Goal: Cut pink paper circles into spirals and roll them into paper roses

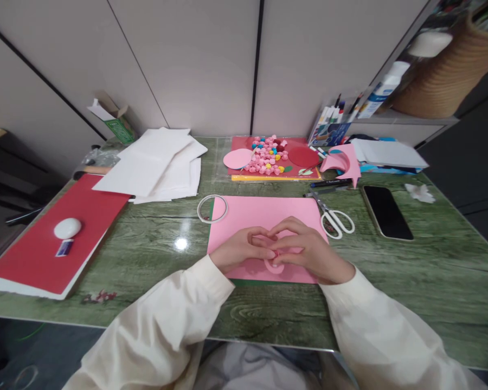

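My left hand and my right hand meet over a pink sheet of paper. Between their fingertips is a curling pink paper strip, its upper part rolled up and partly hidden by the fingers. Both hands are closed on it, thumbs and fingers pinching. A roll of white tape lies across the sheet's upper left corner. White-handled scissors rest at its right edge, blades pointing away from me. Beneath the pink sheet, a green edge shows at the front.
Farther back, a red sheet holds several small pink, yellow and blue paper pieces. White papers and a red board lie left. A phone, pink paper offcut and pens are right.
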A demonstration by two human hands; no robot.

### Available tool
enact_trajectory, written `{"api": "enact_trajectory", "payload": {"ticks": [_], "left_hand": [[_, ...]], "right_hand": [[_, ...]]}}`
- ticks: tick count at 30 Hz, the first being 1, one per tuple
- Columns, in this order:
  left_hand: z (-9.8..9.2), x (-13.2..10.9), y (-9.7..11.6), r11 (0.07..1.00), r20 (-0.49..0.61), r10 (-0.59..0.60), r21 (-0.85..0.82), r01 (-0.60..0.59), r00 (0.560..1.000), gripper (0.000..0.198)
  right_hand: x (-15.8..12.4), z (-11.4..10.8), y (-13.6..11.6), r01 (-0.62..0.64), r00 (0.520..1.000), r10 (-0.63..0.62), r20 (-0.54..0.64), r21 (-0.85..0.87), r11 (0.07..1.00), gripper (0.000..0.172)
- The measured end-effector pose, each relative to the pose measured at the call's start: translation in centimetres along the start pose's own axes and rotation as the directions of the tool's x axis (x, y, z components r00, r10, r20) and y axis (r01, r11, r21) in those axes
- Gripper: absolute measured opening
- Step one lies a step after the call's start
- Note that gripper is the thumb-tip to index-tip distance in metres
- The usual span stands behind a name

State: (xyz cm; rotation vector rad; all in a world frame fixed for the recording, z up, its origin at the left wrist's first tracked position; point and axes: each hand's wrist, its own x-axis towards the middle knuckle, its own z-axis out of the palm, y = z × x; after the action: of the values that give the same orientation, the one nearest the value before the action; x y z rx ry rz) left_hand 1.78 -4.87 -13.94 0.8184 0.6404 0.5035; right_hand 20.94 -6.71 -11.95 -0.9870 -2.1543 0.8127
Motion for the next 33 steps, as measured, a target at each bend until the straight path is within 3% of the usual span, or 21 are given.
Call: {"api": "enact_trajectory", "payload": {"ticks": [7, 12, 18, 25, 33], "left_hand": [[0.6, 0.5, -1.0, 0.992, -0.189, 0.125, -0.005, -0.128, 0.974, 0.033], [1.0, 0.7, -1.3, 0.988, -0.227, 0.133, -0.045, -0.146, 0.965, 0.035], [1.0, 0.7, -1.5, 0.986, -0.265, 0.116, -0.086, -0.143, 0.957, 0.038], [0.0, 0.6, -0.9, 0.995, -0.188, 0.093, -0.029, -0.101, 0.978, 0.037], [-0.1, 0.5, -0.7, 0.999, -0.123, 0.047, -0.018, -0.049, 0.991, 0.034]], "right_hand": [[0.3, 0.1, 0.0, 0.046, 0.993, -0.066, -0.096, -0.194, 0.980, 0.007], [0.2, 0.6, 0.6, 0.092, 0.987, -0.125, -0.100, -0.288, 0.953, 0.008], [0.3, 0.6, 0.6, 0.067, 0.992, -0.096, -0.086, -0.292, 0.954, 0.011], [0.3, -0.4, -0.5, -0.064, 0.998, 0.063, -0.024, -0.085, 0.994, 0.016], [0.4, -0.3, -0.3, -0.029, 0.995, 0.032, 0.099, -0.033, 0.999, 0.020]]}}
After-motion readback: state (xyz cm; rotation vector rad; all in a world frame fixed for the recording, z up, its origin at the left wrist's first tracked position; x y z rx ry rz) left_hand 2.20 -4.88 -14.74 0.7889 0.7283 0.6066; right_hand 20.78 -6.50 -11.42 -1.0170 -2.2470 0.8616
